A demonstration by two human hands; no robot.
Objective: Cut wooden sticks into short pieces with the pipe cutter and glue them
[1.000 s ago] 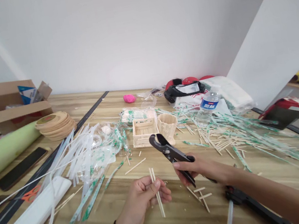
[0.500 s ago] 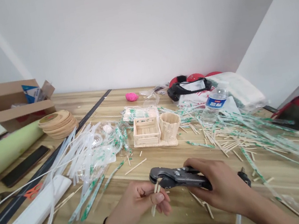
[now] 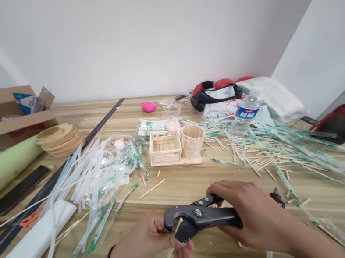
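My right hand (image 3: 250, 213) is closed around the handles of a dark grey cutter (image 3: 204, 216), whose rounded head points left. Thin wooden sticks (image 3: 178, 225) are pinched in my left hand (image 3: 157, 234), right at the cutter's head. One tip shows against the dark jaw and a lower end pokes out below my fingers; the cutter hides most of the rest. Farther back stands a small model made of such sticks: a square open box (image 3: 165, 147) beside a round ribbed cup (image 3: 194, 141), both on one flat stick base (image 3: 191, 160).
Loose sticks (image 3: 264, 155) and green-white wrappers (image 3: 317, 152) litter the right side around a water bottle (image 3: 247, 111). On the left lie clear glue-like strips (image 3: 80, 176), a white power strip (image 3: 34, 237), orange scissors (image 3: 30, 220), a phone (image 3: 21, 190) and wooden discs (image 3: 61, 139).
The cutter's head has moved left and turned, now covering part of my left fingers and the sticks. Both hands have stayed close together, and the whole view has shifted slightly.
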